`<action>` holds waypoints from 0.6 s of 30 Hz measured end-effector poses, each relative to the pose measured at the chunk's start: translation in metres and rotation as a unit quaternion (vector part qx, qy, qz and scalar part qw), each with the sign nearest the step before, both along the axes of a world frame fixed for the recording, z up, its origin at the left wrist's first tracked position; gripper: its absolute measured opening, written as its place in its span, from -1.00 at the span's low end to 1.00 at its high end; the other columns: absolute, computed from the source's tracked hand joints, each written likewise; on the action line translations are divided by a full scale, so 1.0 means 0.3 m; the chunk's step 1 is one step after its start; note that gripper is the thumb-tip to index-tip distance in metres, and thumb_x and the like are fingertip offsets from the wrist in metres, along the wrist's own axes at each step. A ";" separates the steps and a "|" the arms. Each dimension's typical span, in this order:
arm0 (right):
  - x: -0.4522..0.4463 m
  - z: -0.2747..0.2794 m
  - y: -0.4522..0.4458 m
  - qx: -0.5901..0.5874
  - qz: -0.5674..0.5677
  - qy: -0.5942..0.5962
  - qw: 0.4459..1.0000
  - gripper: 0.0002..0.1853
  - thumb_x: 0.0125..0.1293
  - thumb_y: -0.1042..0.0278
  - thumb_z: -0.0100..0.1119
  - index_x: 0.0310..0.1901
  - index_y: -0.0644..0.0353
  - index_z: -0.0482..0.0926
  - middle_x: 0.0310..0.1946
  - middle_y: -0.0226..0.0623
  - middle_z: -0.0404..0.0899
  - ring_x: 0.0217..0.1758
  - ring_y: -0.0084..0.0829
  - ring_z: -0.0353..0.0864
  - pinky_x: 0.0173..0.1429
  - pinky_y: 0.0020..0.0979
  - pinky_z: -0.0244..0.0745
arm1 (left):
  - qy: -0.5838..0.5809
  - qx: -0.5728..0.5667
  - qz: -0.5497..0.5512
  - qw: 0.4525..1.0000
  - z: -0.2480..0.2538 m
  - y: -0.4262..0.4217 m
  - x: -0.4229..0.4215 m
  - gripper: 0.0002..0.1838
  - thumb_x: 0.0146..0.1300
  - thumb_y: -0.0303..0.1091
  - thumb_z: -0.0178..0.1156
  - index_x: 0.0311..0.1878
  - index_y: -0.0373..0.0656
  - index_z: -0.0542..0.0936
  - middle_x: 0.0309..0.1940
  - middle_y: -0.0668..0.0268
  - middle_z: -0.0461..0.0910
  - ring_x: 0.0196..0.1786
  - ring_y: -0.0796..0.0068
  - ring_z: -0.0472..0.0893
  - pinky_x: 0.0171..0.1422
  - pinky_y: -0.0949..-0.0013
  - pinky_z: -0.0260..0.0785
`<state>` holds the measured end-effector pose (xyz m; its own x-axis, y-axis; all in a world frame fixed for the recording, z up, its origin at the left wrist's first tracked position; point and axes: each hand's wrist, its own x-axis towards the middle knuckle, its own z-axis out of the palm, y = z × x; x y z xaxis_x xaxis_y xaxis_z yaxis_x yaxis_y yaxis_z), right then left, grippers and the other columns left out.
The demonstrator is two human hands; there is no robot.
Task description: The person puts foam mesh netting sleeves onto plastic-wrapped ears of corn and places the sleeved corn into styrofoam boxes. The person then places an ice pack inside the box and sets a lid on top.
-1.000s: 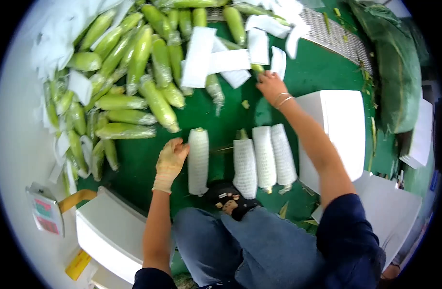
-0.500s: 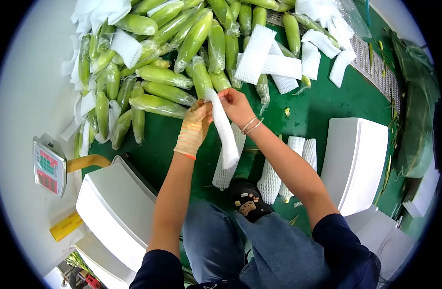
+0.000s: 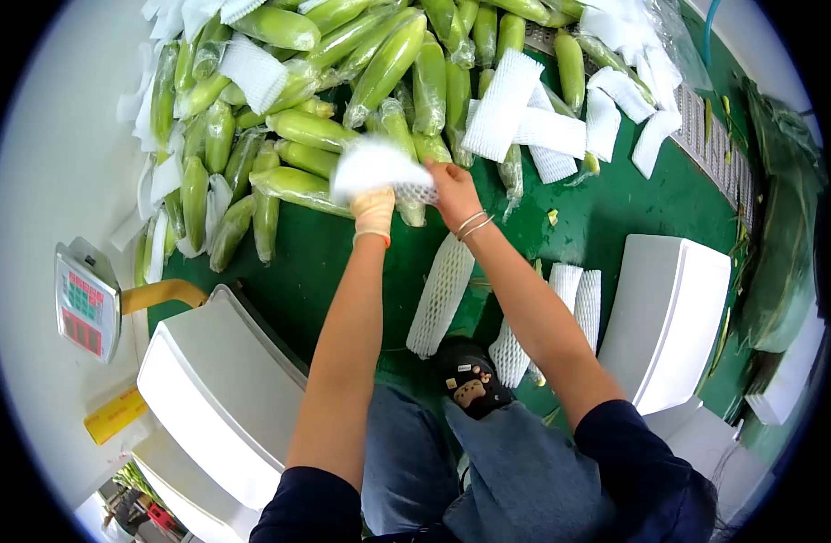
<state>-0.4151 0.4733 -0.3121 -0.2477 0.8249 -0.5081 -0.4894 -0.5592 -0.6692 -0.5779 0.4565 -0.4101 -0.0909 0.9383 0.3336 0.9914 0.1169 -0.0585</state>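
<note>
A white foam net sleeve (image 3: 372,170) stretches between my two hands, blurred by motion on its left side. My left hand (image 3: 373,214) wears a pale glove with an orange cuff edge; the sleeve covers its fingers, so their grip is hidden. With closed fingers, my right hand (image 3: 454,195) pinches the sleeve's right end. Just beyond both hands lies a heap of green ears of corn (image 3: 388,68) in clear film. One film-wrapped ear (image 3: 298,188) points toward my left hand. Below the hands, a net-covered piece (image 3: 441,297) lies on the green surface.
More net-covered pieces (image 3: 565,285) lie under my right forearm. Loose foam sleeves (image 3: 501,104) rest on the heap. White boxes stand at left (image 3: 221,380) and right (image 3: 673,317). A scale display (image 3: 87,299) is far left, a green sack (image 3: 778,217) far right.
The foam sleeve hung down lengthwise between my hands; now it is spread sideways over my left hand's fingers. My right hand still pinches it, slightly farther right.
</note>
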 end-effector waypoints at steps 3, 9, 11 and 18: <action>-0.013 -0.037 -0.030 0.112 0.050 -0.242 0.962 -0.63 0.26 0.13 0.22 -0.24 0.37 0.52 -0.43 -0.39 0.50 -0.42 -0.60 0.42 -0.28 -0.50 0.42 | -0.254 -0.206 0.122 0.937 0.230 -0.065 0.082 -0.66 0.33 -0.27 -0.08 0.09 -0.16 0.48 0.06 0.26 0.51 0.11 0.31 0.46 0.24 0.18 0.24; 0.033 0.034 -0.121 0.010 0.046 -0.046 0.998 -0.62 0.23 0.17 0.28 -0.22 0.41 0.49 -0.38 -0.30 0.52 -0.36 -0.51 0.51 -0.24 -0.48 0.47 | -0.935 0.040 0.089 0.342 0.308 -0.108 0.060 -0.61 0.24 -0.27 0.17 0.06 -0.27 0.43 -0.12 0.17 0.55 -0.07 0.27 0.55 0.09 0.20 0.37; 0.050 0.060 -0.112 -0.018 0.081 0.098 0.992 -0.65 0.24 0.31 0.26 -0.11 0.45 0.46 -0.23 -0.22 0.57 -0.17 -0.44 0.58 -0.05 -0.43 0.53 | -0.956 0.024 0.014 0.291 0.324 -0.056 0.058 -0.68 0.24 -0.32 0.16 0.01 -0.26 0.45 -0.15 0.15 0.55 -0.10 0.24 0.56 0.03 0.18 0.39; 0.115 -0.059 0.009 0.117 0.190 -0.204 0.953 -0.71 0.21 0.41 0.22 -0.11 0.43 0.52 -0.27 -0.25 0.59 -0.28 -0.52 0.56 -0.18 -0.50 0.45 | -0.465 -0.015 0.068 0.883 0.298 0.048 0.033 -0.70 0.26 -0.17 0.13 -0.18 -0.24 0.45 -0.36 0.04 0.60 -0.25 0.01 0.60 -0.16 0.15 0.42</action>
